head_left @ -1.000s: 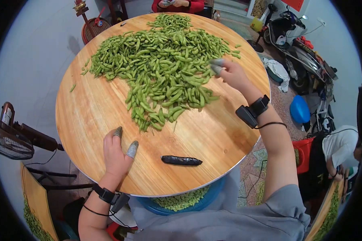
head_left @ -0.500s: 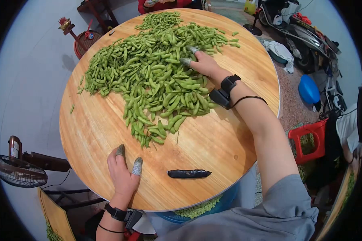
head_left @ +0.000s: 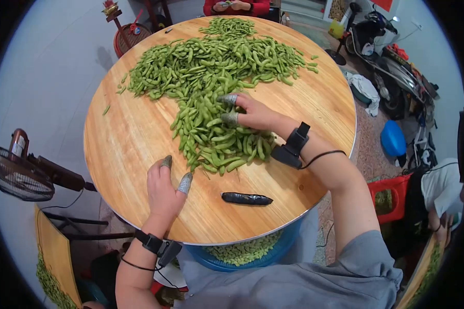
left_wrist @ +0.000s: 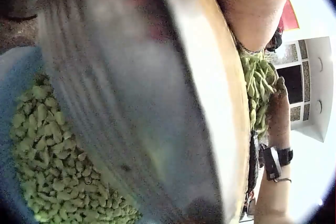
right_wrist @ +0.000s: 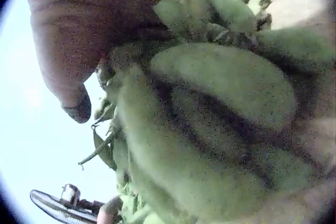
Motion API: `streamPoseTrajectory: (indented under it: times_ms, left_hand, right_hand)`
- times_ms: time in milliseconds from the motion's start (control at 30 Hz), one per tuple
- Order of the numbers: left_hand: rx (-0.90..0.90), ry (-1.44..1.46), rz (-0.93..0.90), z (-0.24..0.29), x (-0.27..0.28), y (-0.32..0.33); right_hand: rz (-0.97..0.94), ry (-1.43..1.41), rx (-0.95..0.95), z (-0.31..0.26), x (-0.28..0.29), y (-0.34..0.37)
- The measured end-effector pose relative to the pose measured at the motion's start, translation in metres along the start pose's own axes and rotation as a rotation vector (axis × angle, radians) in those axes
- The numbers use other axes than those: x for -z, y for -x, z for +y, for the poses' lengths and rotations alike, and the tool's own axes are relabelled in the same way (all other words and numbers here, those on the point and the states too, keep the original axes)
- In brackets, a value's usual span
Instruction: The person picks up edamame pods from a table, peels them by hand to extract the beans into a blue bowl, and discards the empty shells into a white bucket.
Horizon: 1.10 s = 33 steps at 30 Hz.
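Observation:
A big heap of green soybean pods (head_left: 211, 56) spreads over the round wooden table (head_left: 129, 134), with a narrower tongue reaching toward me. My right hand (head_left: 255, 113) lies over the right side of that tongue, finger and thumb extended among the pods, their tips wrapped in silver tape. Close up in the right wrist view, pods (right_wrist: 220, 82) crowd beneath the palm. My left hand (head_left: 164, 188) rests on the bare wood left of the tongue, fingers relaxed, with taped thumb and fingertip. To its right lies a dark, wrapped, stick-like thing (head_left: 246, 199).
Under the table's near edge stands a blue basin (head_left: 288, 239) of shelled beans (left_wrist: 58, 161). A fan (head_left: 20, 172) is at left, a red stool (head_left: 392, 198) and a scooter (head_left: 397, 72) at right. Another person's hands (head_left: 237, 5) are across the table.
My right hand reached into the upper right of the heap, then came back toward me with pods, baring wood behind it. The left hand stayed on the table.

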<state>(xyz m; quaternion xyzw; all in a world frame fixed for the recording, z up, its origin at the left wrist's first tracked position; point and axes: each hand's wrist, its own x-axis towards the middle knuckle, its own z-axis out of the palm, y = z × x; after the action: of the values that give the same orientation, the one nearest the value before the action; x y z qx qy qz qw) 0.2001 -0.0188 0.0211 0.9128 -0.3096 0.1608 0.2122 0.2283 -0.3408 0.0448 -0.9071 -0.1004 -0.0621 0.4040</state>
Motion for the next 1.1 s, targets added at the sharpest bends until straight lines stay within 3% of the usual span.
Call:
streamPoseTrajectory:
  times_ms: [100,233,300,367,500,567,633,700,733,767,800,833,900,933,1000,1100]
  left_hand:
    - [0.014,0.019,0.009,0.001,0.0,0.001]
    - [0.007,0.021,0.008,0.002,0.001,0.002]
    - [0.001,0.021,0.003,0.002,0.0,0.002]
    - [0.001,0.005,-0.007,0.002,-0.001,0.001]
    - [-0.002,-0.01,-0.049,0.008,0.002,-0.001]
    - [0.006,-0.029,-0.064,0.009,0.0,-0.002]
    - [0.018,-0.06,-0.087,0.009,-0.001,-0.004]
    - [0.024,-0.055,-0.115,0.009,-0.001,-0.006]
    - [0.036,-0.077,-0.129,0.01,0.0,-0.008]
    - [0.05,-0.063,-0.139,0.011,0.0,-0.008]
    - [0.064,-0.05,-0.147,0.011,-0.001,-0.009]
    - [0.076,-0.072,-0.161,0.011,-0.001,-0.009]
    - [0.11,-0.043,-0.175,0.011,-0.003,-0.01]
    - [0.118,-0.06,-0.188,0.01,-0.004,-0.01]
    - [0.13,-0.042,-0.183,0.008,-0.006,-0.009]
    - [0.125,-0.051,-0.189,0.008,-0.008,-0.008]
  right_hand:
    - [-0.094,0.087,0.124,-0.036,0.001,0.017]
    - [-0.19,0.329,0.135,-0.059,0.025,0.042]
    - [-0.087,0.292,0.132,-0.041,0.041,0.049]
    - [0.087,0.199,0.126,0.003,0.062,0.05]
    - [0.638,0.328,-0.179,0.095,0.112,0.067]
    - [0.697,0.493,-0.411,0.144,0.147,0.072]
    - [0.668,0.912,-0.458,0.26,0.181,0.076]
    - [0.72,0.67,-0.592,0.266,0.203,0.071]
    - [0.607,0.9,-0.547,0.344,0.225,0.063]
    - [0.747,0.654,-0.624,0.318,0.229,0.049]
    - [0.724,0.559,-0.717,0.305,0.233,0.041]
    - [0.597,0.819,-0.615,0.379,0.252,0.03]
    - [0.621,0.705,-0.621,0.389,0.264,0.005]
    - [0.362,0.984,-0.621,0.333,0.258,-0.002]
    - [0.585,0.563,-0.427,0.345,0.261,-0.019]
    - [0.512,0.449,-0.405,0.323,0.241,-0.04]
